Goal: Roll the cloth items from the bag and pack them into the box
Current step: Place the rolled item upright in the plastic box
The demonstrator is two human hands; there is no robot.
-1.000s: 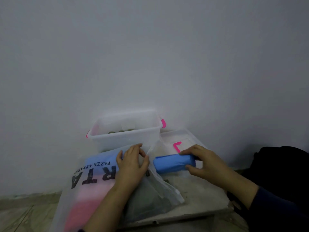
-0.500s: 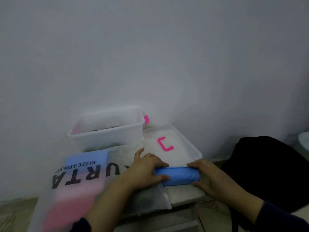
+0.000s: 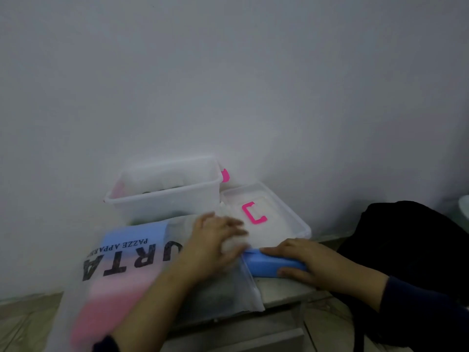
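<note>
Rolled blue cloth bundle (image 3: 269, 265) lies on the ledge before the clear plastic box (image 3: 162, 196). Right hand (image 3: 312, 262) grips its end; left hand (image 3: 218, 240), blurred, grip indeterminate. Judged soft, light, prone to unrolling: hold mid-roll, encircling.

Both hands are bare, with no rings, watch or gloves to be seen. The right hand (image 3: 308, 262) emerges from a dark navy long sleeve (image 3: 416, 303) ending at the wrist. The left hand (image 3: 215, 240) is blurred; its forearm is uncovered, with a dark sleeve edge (image 3: 106, 345) near the elbow.
</note>
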